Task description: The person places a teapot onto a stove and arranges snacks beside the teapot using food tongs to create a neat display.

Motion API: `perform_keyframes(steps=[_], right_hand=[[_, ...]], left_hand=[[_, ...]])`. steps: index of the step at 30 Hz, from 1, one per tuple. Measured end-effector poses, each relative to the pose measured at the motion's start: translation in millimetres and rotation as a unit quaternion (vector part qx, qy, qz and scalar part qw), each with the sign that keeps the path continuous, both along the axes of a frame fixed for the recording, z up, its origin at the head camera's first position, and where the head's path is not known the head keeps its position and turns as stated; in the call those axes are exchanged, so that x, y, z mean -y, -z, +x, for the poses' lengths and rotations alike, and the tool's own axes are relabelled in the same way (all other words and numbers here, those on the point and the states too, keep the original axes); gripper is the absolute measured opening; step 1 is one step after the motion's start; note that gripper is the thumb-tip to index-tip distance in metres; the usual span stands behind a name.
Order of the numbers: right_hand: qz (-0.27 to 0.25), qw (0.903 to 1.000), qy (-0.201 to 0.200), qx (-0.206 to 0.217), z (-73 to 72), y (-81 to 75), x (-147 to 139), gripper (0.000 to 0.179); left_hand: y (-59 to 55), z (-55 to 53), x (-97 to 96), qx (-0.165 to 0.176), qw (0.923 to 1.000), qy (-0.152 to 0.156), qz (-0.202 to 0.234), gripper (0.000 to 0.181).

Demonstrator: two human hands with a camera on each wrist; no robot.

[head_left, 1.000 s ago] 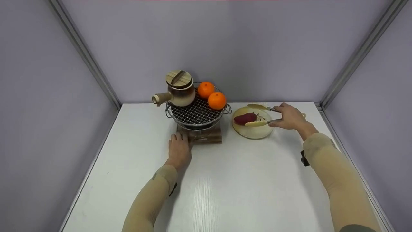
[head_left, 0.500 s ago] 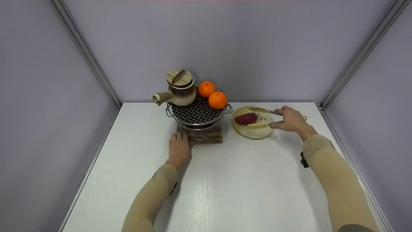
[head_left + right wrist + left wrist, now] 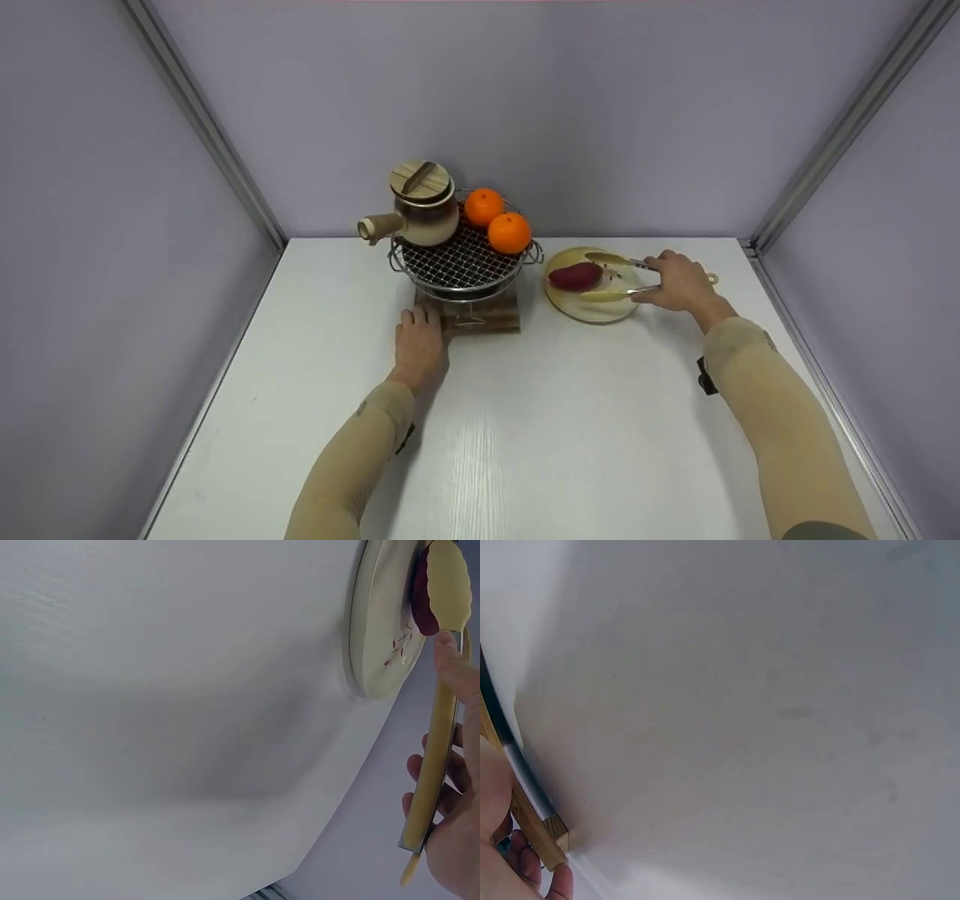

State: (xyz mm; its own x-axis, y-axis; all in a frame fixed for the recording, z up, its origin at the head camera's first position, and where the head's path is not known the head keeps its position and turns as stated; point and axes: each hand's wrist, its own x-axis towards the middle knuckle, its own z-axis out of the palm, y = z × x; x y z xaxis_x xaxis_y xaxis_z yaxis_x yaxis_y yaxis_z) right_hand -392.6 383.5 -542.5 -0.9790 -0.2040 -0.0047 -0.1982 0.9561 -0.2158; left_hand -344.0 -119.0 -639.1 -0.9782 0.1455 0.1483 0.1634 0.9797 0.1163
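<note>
On the right of the bench (image 3: 562,420), the right hand (image 3: 681,283) grips a pair of tongs (image 3: 606,298), thumb on one arm and fingers round the other. The tongs are spread, their two yellow heads well apart over the plate (image 3: 594,314), near the right end of a dark red sweet potato (image 3: 576,277). The sweet potato lies on the plate, towards its left side (I cannot tell whether either head touches it). A printed sprig (image 3: 397,646) shows on the plate beside it.

The left hand (image 3: 418,346) holds the near left corner of a wooden base (image 3: 487,323), its fingers curled about the edge. Above that base stands a round wire grill (image 3: 457,266), to the left of the plate and apart from it. On the grill's far left sits a pot (image 3: 429,227), its wrapped handle (image 3: 381,226) pointing left and a wooden lid (image 3: 420,180) (with a darker bar across it) on top. Two oranges (image 3: 510,233) rest on the grill right of the pot, close together.
</note>
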Motion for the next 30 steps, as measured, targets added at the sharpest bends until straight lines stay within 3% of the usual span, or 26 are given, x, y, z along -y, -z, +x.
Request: perform_keyframes(steps=[11, 30], right_hand=[[-0.001, 0.9997, 0.023, 0.012, -0.5, 8.7, 1, 0.092], [0.005, 0.9998, 0.011, 0.013, -6.6, 16.2, 1, 0.091]], left_hand=[[-1.9, 1.1, -1.7, 0.012, 0.9999, -0.003, -0.003, 0.057], [-0.4, 0.5, -0.6, 0.003, 1.0000, 0.000, -0.001, 0.059]])
